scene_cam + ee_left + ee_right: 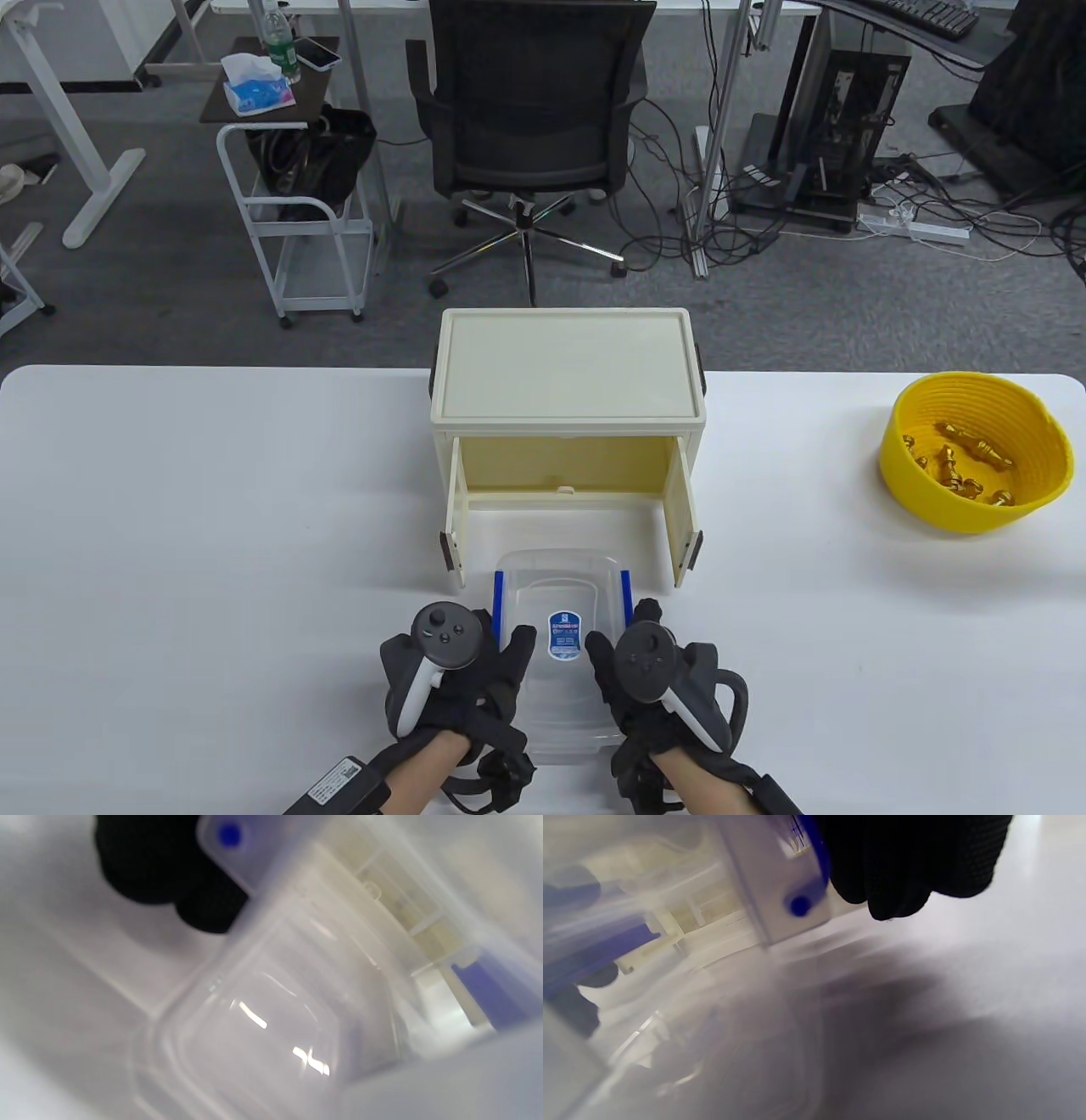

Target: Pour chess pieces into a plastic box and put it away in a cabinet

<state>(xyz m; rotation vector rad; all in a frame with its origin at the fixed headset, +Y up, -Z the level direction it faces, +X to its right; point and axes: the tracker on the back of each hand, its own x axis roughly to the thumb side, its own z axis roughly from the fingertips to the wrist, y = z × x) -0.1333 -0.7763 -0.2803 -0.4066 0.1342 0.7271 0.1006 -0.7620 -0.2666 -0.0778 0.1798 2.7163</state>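
Note:
A clear plastic box [560, 594] with a lid, blue side clips and a blue label sits on the white table in front of the cream cabinet [567, 373], whose two doors stand open. My left hand [475, 662] holds the box's left side and my right hand [632, 662] holds its right side, thumbs on the lid. The box looks empty in the left wrist view [263, 1018]. It also shows in the right wrist view [780, 878], with gloved fingers [908, 866] beside a blue clip. Gold chess pieces [967, 467] lie in a yellow bowl [976, 407] at the right.
The cabinet's left door [454, 518] and right door [683, 518] flank the box's far end. Beyond the table's far edge stand an office chair [534, 110] and a white cart [297, 212].

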